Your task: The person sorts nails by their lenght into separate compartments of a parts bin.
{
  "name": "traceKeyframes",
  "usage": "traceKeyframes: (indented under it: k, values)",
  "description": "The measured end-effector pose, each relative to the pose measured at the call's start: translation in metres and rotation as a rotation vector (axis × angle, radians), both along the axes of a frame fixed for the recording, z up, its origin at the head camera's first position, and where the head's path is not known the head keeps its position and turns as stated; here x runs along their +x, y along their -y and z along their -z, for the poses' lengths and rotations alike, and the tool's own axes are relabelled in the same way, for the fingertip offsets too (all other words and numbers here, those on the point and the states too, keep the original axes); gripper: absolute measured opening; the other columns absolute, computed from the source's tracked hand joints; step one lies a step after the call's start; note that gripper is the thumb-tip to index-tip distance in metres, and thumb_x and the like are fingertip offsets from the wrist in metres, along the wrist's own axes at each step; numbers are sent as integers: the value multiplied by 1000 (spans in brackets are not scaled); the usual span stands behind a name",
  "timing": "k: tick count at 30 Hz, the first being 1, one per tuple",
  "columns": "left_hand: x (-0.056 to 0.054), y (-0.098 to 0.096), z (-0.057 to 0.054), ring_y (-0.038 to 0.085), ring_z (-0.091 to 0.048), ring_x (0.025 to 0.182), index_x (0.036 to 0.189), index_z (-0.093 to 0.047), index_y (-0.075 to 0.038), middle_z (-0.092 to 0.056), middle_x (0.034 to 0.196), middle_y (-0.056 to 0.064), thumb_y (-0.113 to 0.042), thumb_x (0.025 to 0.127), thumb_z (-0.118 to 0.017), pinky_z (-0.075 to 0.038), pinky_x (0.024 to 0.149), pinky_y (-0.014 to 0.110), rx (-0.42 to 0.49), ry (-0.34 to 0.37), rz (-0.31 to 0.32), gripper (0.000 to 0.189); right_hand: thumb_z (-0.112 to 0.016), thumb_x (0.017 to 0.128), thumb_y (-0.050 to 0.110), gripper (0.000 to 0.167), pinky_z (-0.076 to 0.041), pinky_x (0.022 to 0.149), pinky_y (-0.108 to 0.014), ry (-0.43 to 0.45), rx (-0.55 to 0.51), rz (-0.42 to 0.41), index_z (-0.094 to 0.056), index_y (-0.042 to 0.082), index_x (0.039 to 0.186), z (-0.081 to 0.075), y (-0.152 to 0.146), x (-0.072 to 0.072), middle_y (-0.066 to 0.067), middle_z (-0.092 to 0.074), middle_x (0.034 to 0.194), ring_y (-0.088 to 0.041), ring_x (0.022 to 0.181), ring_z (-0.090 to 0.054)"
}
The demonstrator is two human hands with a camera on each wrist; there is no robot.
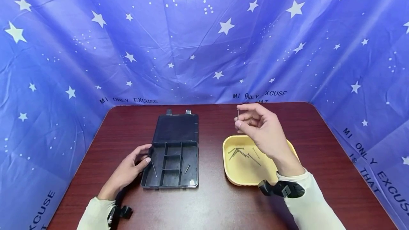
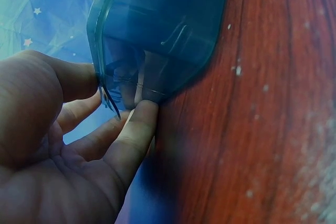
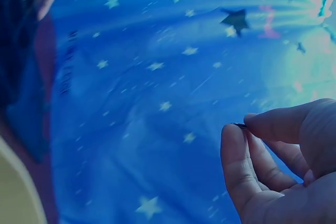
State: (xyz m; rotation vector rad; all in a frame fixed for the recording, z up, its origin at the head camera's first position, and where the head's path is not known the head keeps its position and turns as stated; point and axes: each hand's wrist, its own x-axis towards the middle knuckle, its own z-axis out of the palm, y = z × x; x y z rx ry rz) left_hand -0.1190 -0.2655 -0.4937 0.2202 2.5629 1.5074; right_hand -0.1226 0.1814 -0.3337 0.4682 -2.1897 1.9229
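My right hand (image 1: 260, 121) pinches a thin metal nail (image 1: 238, 118) between thumb and fingertips, upright, above the back of a yellow tray (image 1: 233, 177). In the right wrist view only a short dark bit of it shows between the fingertips. My left hand (image 1: 129, 168) grips the left edge of a dark see-through compartment box (image 1: 175, 129), which lies with its lid laid back. From the left wrist view, the thumb lies at the rim and the fingers press the outer wall. One long nail (image 1: 154, 169) leans in the left compartment; a shorter one (image 1: 187, 169) lies in the right compartment.
Several loose nails (image 1: 239, 152) lie inside the yellow tray, partly behind the right forearm. Box and tray stand apart on a dark red wooden table (image 1: 211, 201). A blue star-patterned cloth (image 1: 198, 38) hangs behind the table and along both sides.
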Motion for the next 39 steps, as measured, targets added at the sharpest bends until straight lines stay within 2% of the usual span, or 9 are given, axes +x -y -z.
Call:
traceKeyframes:
  k: [7,12,18,29,34,39]
  values:
    - [0,-1,0,28,-63,120,154,-50,-13,-60,144,23,-16,107,-64,-57,81,27,7,13,-5,48,-76,88,-14,46,-64,72,-33,-72,-63,-34,-69,3,130,-29,8,12,-7,-78,95,-17,77,-76]
    - [0,-1,0,28,-63,120,154,-50,-13,-60,144,23,-15,107,-64,-57,81,27,4,11,-6,49,-75,87,-16,46,-64,72,-33,-89,-90,-55,-68,0,130,-36,11,17,-3,-79,95,-17,78,-76]
    - [0,-1,1,27,-63,119,154,-50,-13,-60,145,23,-15,107,-63,-57,82,27,14,13,-2,49,-73,87,-18,47,-64,72,-34,-89,-115,-76,-64,-7,132,-35,10,20,-3,-79,96,-16,79,-77]
    - [0,-1,0,24,-62,119,154,-49,-14,-58,147,23,-18,108,-64,-57,81,28,11,24,1,49,-73,87,-19,47,-64,72,-34,-82,-140,-77,-67,-1,130,-33,11,21,-5,-79,96,-16,80,-77]
    - [1,-1,0,25,-62,119,154,-49,-13,-58,147,23,-17,108,-64,-57,80,28,10,26,-2,49,-73,88,-18,46,-64,72,-33,-64,-150,-101,-69,4,128,-26,19,20,-5,-78,95,-16,80,-75]
    - [1,-1,0,28,-62,119,155,-49,-14,-57,147,23,-18,108,-63,-57,80,28,9,26,-1,49,-74,88,-14,45,-63,70,-32,-26,-120,-139,-66,-1,131,-15,35,17,-4,-76,95,-15,78,-73]
